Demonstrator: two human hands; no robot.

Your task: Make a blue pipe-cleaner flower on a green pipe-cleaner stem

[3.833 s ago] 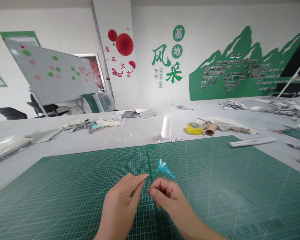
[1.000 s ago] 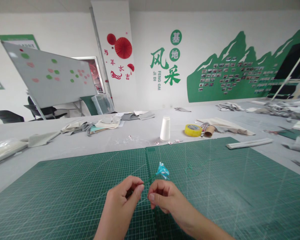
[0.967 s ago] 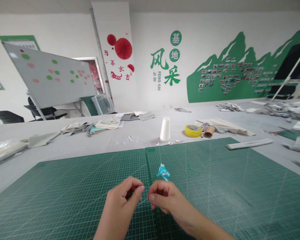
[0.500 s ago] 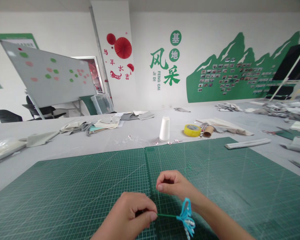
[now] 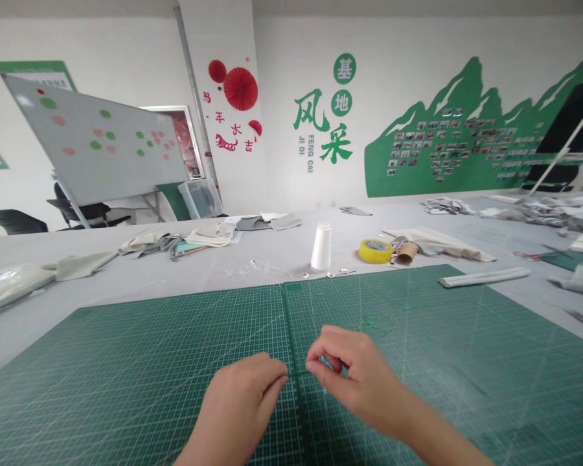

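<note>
In the head view, my left hand (image 5: pixel 240 401) is closed in a pinch on one end of a thin green stem (image 5: pixel 299 373). Across from it, my right hand (image 5: pixel 362 375) has its thumb and forefinger pinched together at the stem's other end. A small blue flower (image 5: pixel 326 362) shows in the gap of the right fingers, mostly hidden by them. The stem spans the short space between both hands, above a green cutting mat (image 5: pixel 175 369). A loose tangle of green thread (image 5: pixel 369 322) lies on the mat beyond my right hand.
Behind the mat stand a white thread cone (image 5: pixel 321 247) and a yellow tape roll (image 5: pixel 375 251), with a cardboard tube (image 5: pixel 407 253) beside it. A rolled pale cloth (image 5: pixel 483 277) overlaps the mat's right edge. Fabric scraps (image 5: pixel 208 235) lie further back.
Both hands have moved up and away from me; the left also shifted left. The blue flower, fully visible below my right hand before, is now mostly hidden at the right fingers.
</note>
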